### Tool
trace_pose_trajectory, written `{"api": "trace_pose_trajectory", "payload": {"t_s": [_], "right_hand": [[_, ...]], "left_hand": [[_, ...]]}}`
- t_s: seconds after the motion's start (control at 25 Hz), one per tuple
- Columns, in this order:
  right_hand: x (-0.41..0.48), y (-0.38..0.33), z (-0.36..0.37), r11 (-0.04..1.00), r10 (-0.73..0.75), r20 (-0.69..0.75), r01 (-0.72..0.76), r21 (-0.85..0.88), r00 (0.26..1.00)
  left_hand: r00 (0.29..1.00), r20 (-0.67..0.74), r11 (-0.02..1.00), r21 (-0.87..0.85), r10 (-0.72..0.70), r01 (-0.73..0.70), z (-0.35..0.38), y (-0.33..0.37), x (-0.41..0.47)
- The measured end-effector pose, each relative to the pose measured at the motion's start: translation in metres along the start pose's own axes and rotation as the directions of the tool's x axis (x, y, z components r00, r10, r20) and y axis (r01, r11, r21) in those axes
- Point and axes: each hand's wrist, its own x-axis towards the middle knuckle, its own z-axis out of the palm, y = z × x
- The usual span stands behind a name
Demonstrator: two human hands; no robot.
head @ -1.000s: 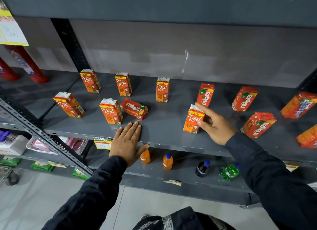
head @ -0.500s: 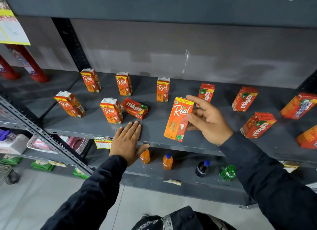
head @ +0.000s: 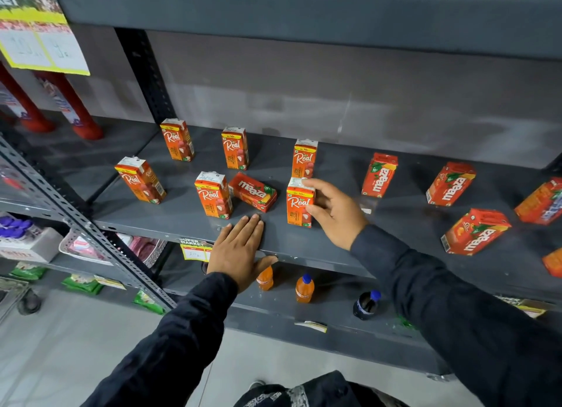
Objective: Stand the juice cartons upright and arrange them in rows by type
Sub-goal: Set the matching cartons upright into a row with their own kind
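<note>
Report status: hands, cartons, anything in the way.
Left hand flat on shelf edge, empty. Right hand gripping upright Real carton, front row. Maaza carton lying on its side among the Real cartons, needs clearing.

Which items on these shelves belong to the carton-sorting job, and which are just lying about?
Part of the job:
- Real cartons, one held by the right hand
- Maaza cartons, one lying flat
- left hand resting on the shelf edge

Lying about:
- orange drink bottles
- dark cola bottle
- red bottles
- price tag
</note>
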Motion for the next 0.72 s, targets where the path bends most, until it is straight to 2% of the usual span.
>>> {"api": "trace_pose_trajectory", "payload": {"t_s": [0.16, 0.44, 0.56, 0.72], "right_hand": [[0.014, 0.01, 0.022, 0.997, 0.027, 0.008, -0.027, 0.072, 1.0], [0.021, 0.018, 0.019, 1.0, -0.006, 0.03, 0.006, 0.002, 1.0], [0.017, 0.014, 0.013, 0.995, 0.006, 0.043, -0.002, -0.1, 0.999], [0.034, -0.024, 0.011, 0.881, -0.27, -0.056, 0.223, -0.417, 0.961]], "left_hand": [[1.0, -0.002, 1.0, -0.005, -0.002, 0.002, 0.001, -0.001, 0.0], [0.999, -0.033, 1.0, -0.028, 0.013, -0.014, 0.001, 0.0, -0.001], [1.0, -0.027, 0.999, -0.029, 0.014, -0.015, 0.002, -0.001, -0.002], [0.999, -0.041, 0.998, -0.052, 0.021, -0.023, 0.003, -0.001, -0.001]]}}
